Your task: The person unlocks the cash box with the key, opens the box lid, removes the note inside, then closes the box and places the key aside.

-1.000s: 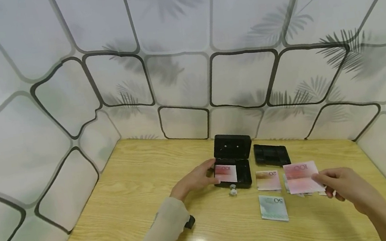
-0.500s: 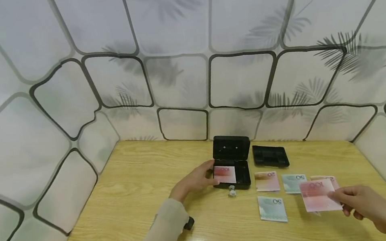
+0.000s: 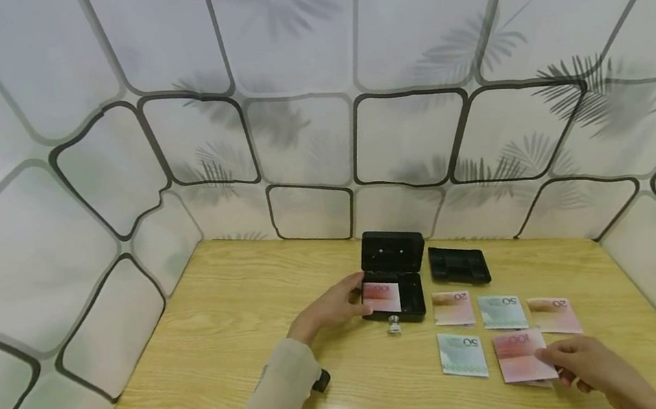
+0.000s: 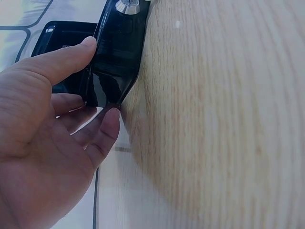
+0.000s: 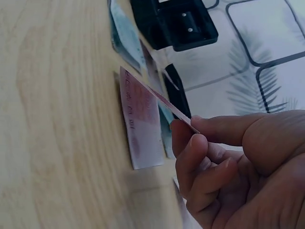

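Note:
My right hand (image 3: 589, 367) pinches a folded red 100 banknote (image 3: 521, 357) by its right edge, between thumb and fingers. In the right wrist view that banknote (image 5: 143, 119) slants above the table, its two halves spread apart. My left hand (image 3: 335, 307) holds the left side of a black cash box (image 3: 412, 293), whose lid stands up at the back. Seen from the left wrist, the thumb lies at the rim of the cash box (image 4: 119, 52) and the fingers bend against its outer side. Inside the box, on the left, lies another red 100 banknote (image 3: 381, 298).
Folded banknotes lie right of the box: a 20 (image 3: 453, 309), a 50 (image 3: 502, 311), another 20 (image 3: 554, 315) and a nearer 50 (image 3: 462, 354). A black tray (image 3: 459, 265) sits behind them. A silver lock piece (image 3: 394, 324) juts from the box front. Patterned wall panels (image 3: 316, 209) bound the table.
My right hand has carried the red 100 banknote right and nearer, then left to just right of the near 50. A 50 and a 20 have come into view. The left hand has stayed put.

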`<act>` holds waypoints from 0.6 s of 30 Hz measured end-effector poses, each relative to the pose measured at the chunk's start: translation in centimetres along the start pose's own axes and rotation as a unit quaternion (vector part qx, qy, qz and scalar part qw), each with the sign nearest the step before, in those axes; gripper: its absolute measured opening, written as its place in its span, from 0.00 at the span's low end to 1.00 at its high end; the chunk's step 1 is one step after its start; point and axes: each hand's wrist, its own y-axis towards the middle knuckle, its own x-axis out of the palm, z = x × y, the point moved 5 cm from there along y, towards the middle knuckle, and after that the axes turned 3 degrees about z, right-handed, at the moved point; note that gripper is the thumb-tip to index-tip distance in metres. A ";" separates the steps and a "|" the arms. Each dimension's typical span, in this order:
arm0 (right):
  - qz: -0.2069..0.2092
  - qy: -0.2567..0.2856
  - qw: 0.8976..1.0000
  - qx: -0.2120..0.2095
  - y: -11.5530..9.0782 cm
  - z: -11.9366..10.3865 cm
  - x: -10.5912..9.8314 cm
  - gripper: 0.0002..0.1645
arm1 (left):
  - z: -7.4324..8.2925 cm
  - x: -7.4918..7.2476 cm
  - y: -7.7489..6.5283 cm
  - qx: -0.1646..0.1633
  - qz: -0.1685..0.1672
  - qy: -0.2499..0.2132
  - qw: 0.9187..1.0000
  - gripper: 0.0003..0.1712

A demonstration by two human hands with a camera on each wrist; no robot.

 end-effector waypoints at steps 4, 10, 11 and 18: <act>0.014 0.002 1.000 0.006 0.5 0.7 0.5 0.21 | -0.1 0.0 -0.1 -0.001 0.001 -0.005 1.000 0.46; 0.033 -0.008 0.999 -0.007 0.8 1.2 1.2 0.22 | 0.0 -0.1 -0.2 0.001 0.002 -0.003 1.000 0.46; 0.036 -0.010 0.999 -0.008 0.8 1.2 1.3 0.22 | 0.0 -0.1 -0.3 0.001 0.001 -0.004 1.000 0.46; 0.047 -0.017 0.999 -0.002 0.9 1.1 1.5 0.22 | 0.1 -0.1 -0.2 0.008 0.000 -0.007 1.000 0.46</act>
